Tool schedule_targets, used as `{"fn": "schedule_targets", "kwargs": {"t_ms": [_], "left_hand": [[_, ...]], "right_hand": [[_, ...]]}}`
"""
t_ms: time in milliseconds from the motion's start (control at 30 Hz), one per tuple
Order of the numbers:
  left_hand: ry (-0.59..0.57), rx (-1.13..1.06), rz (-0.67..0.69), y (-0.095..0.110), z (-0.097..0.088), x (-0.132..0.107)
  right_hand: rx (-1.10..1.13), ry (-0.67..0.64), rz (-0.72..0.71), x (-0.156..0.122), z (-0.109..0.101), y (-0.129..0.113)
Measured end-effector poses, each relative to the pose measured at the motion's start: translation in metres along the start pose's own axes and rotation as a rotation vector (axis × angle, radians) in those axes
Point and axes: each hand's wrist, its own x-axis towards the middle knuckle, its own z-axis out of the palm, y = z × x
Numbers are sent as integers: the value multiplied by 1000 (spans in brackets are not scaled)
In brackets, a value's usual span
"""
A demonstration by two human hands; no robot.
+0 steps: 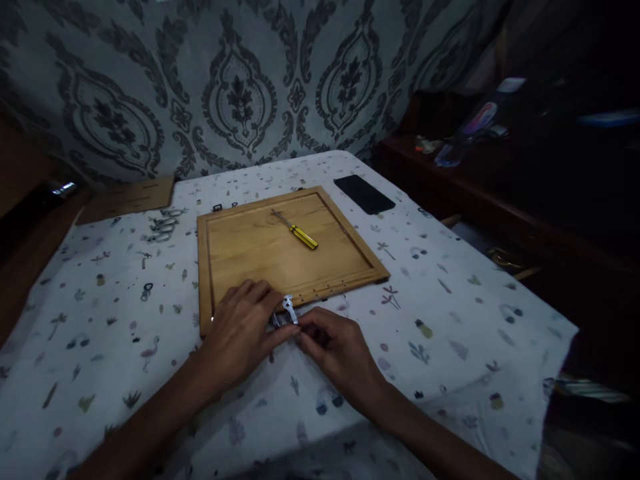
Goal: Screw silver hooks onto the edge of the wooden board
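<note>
– Printed cloth [435, 347], dim room. Hands?
– At the near edge of the wooden panel [245, 260]. Left hand [243, 330]: thumb apart from fingers. Right hand [337, 343]: fingertips together. Both touch the near end of the metal hinge [289, 308]; neither's clearly nearer. Clamped? Can't tell.
– Hinge axis?
– Across panel's edge, away from fingertips.
– Writing?
– Bottle [467, 133] beyond panel's right: label [483, 116] unreadable.

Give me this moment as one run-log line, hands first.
left hand: on wooden panel, near edge | right hand: at metal fitting | wooden panel: flat on patterned cloth | yellow screwdriver: on wooden panel
</note>
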Motion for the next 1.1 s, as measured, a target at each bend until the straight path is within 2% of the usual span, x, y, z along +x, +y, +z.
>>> {"fn": "schedule_targets", "kwargs": {"t_ms": [733,1100], "left_hand": [[39,-26,4,-1,5,2],[24,-52,-8,-1,5,2]], "right_hand": [[-88,43,-193,-4,-1,6],[-92,1,-141,-2,-3,2]]}}
